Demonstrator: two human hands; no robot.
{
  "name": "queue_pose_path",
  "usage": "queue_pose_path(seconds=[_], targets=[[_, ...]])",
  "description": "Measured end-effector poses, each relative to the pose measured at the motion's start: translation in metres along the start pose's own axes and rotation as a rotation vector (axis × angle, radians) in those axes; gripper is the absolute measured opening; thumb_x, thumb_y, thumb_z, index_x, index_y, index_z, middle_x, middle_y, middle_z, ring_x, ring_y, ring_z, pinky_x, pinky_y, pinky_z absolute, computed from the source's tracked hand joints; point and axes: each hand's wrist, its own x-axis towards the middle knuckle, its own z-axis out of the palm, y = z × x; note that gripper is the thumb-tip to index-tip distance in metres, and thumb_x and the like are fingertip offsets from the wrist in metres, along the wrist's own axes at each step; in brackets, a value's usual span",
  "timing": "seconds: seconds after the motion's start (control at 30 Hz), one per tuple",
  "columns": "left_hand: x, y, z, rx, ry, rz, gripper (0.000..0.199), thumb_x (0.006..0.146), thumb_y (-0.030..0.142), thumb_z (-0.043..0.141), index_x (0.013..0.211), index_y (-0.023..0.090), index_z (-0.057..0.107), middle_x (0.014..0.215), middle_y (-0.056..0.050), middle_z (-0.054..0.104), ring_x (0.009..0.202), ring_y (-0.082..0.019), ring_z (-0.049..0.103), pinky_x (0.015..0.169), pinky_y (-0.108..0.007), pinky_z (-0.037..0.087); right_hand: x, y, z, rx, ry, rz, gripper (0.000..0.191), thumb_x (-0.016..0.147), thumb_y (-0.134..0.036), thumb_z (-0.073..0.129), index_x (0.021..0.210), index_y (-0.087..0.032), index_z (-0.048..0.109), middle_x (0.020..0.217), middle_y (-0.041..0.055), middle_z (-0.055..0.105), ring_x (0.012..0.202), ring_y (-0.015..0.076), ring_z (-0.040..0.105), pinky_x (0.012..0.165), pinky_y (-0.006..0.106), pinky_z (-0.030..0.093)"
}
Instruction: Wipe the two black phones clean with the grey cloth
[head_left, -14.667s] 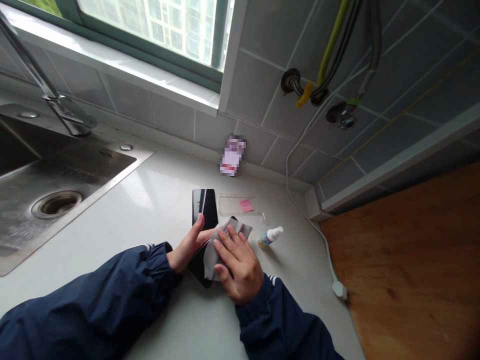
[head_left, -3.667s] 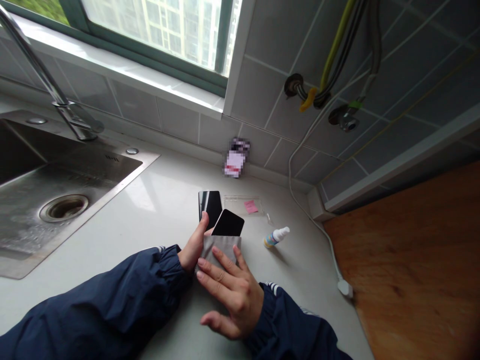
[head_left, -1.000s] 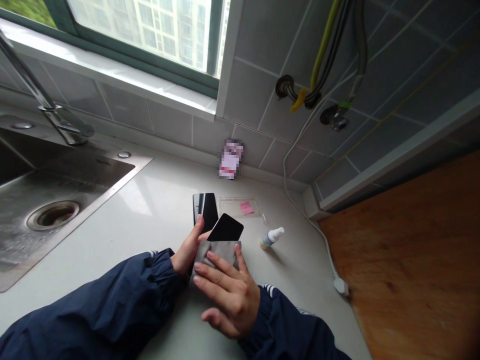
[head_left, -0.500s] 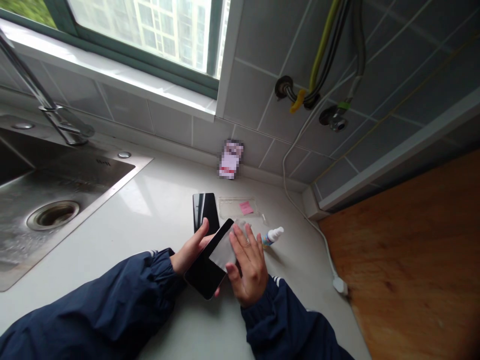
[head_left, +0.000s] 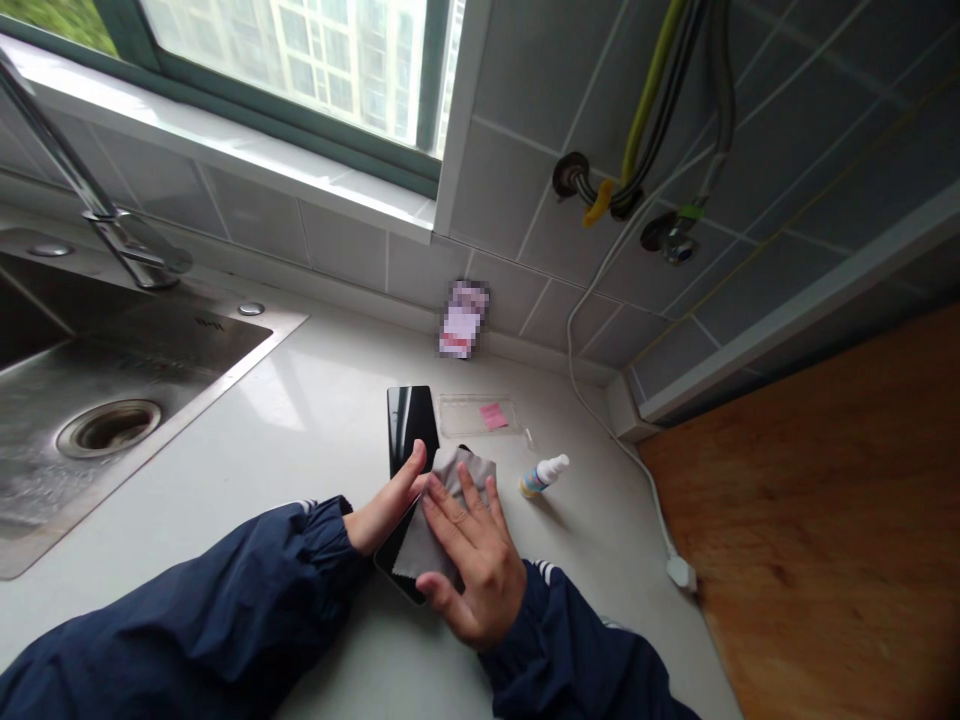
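My left hand [head_left: 388,508] holds a black phone [head_left: 391,553] from its left side and from beneath, tilted above the counter. A grey cloth [head_left: 426,540] covers most of that phone's screen. Spread flat over the cloth, my right hand [head_left: 480,555] presses it onto the phone with fingers apart. Behind my left hand a second black phone [head_left: 409,420] lies on the counter. Beside it is a clear case [head_left: 459,415] with a pink note [head_left: 493,416] on it. A small spray bottle [head_left: 544,475] with a white top stands to the right.
A steel sink [head_left: 262,345] with a faucet [head_left: 135,250] is at the left. A blurred-out phone-shaped item [head_left: 463,320] leans on the back wall. A white cable [head_left: 637,460] runs down to a plug [head_left: 682,574] beside the wooden panel [head_left: 810,500] at the right.
My right hand and the cloth have moved left and down across the phone, covering more of its screen. The spray bottle now shows fully.
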Motion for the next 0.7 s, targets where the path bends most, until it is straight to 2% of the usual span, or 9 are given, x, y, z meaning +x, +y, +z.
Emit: queue_pose_path(seconds=[0.07,0.13,0.17,0.2,0.33,0.4,0.5,0.6,0.7], targets=[[0.001,0.001,-0.001,-0.011,0.169,0.040,0.085,0.092,0.071,0.035,0.149,0.009,0.043,0.119,-0.017,0.073,0.105,-0.029,0.071,0.095,-0.034,0.050,-0.001,-0.005,-0.002,0.014,-0.027,-0.060,0.070,0.101,-0.061,0.030,0.154,-0.014,0.035,0.161,0.0072,0.032,0.152,0.0354,0.017,0.123,0.062,0.011],[0.000,0.004,-0.001,-0.048,0.360,0.143,0.073,0.095,0.062,0.040,0.153,0.018,0.039,0.120,-0.012,0.074,0.104,-0.024,0.072,0.091,-0.029,0.051,-0.001,-0.011,-0.002,0.017,-0.021,-0.113,0.070,0.100,-0.062,0.035,0.151,-0.014,0.040,0.160,0.0068,0.034,0.152,0.0354,0.019,0.123,0.062,0.010],[0.000,0.006,0.000,-0.077,0.404,0.165,0.070,0.096,0.060,0.041,0.153,0.020,0.039,0.119,-0.011,0.075,0.102,-0.023,0.073,0.088,-0.028,0.052,-0.001,-0.013,-0.002,0.018,-0.007,-0.135,0.071,0.099,-0.063,0.038,0.149,-0.014,0.043,0.159,0.0062,0.036,0.152,0.0350,0.021,0.124,0.061,0.009],[-0.001,0.007,0.001,-0.109,0.398,0.159,0.069,0.097,0.060,0.040,0.152,0.017,0.041,0.116,-0.013,0.076,0.097,-0.024,0.074,0.083,-0.028,0.053,-0.001,-0.015,-0.001,0.018,0.011,-0.154,0.072,0.097,-0.065,0.041,0.148,-0.015,0.045,0.158,0.0055,0.038,0.151,0.0343,0.023,0.124,0.060,0.008],[-0.006,0.012,0.003,-0.224,0.183,0.058,0.086,0.096,0.067,0.026,0.137,-0.001,0.055,0.095,-0.023,0.077,0.065,-0.023,0.072,0.065,-0.030,0.055,-0.003,-0.019,0.005,0.018,0.082,-0.202,0.074,0.094,-0.069,0.046,0.143,-0.015,0.050,0.155,0.0047,0.043,0.149,0.0310,0.031,0.126,0.055,0.009],[-0.007,0.013,0.003,-0.257,0.164,0.078,0.086,0.095,0.068,0.026,0.136,0.000,0.057,0.091,-0.021,0.077,0.054,-0.019,0.067,0.058,-0.029,0.052,-0.004,-0.019,0.008,0.026,0.093,-0.220,0.071,0.095,-0.068,0.045,0.141,-0.015,0.052,0.154,0.0042,0.044,0.148,0.0299,0.033,0.126,0.052,0.013],[-0.006,0.012,0.001,-0.297,0.146,0.089,0.083,0.094,0.069,0.028,0.142,0.005,0.053,0.095,-0.019,0.077,0.048,-0.018,0.063,0.052,-0.030,0.049,-0.004,-0.019,0.008,0.048,0.113,-0.232,0.066,0.096,-0.065,0.043,0.139,-0.015,0.055,0.153,0.0034,0.045,0.147,0.0282,0.036,0.126,0.049,0.020],[-0.006,0.012,0.000,-0.308,0.153,0.072,0.083,0.095,0.068,0.026,0.142,0.005,0.053,0.092,-0.018,0.077,0.050,-0.019,0.064,0.056,-0.031,0.050,-0.001,-0.020,0.000,0.052,0.125,-0.232,0.062,0.099,-0.058,0.043,0.140,-0.013,0.053,0.152,0.0042,0.047,0.146,0.0262,0.037,0.125,0.046,0.024],[-0.006,0.013,0.002,-0.292,0.167,0.054,0.083,0.096,0.068,0.025,0.137,0.003,0.057,0.085,-0.018,0.077,0.054,-0.021,0.068,0.058,-0.030,0.052,0.002,-0.020,-0.009,0.031,0.086,-0.253,0.058,0.101,-0.053,0.041,0.139,-0.011,0.054,0.150,0.0056,0.050,0.146,0.0248,0.037,0.124,0.044,0.025]])
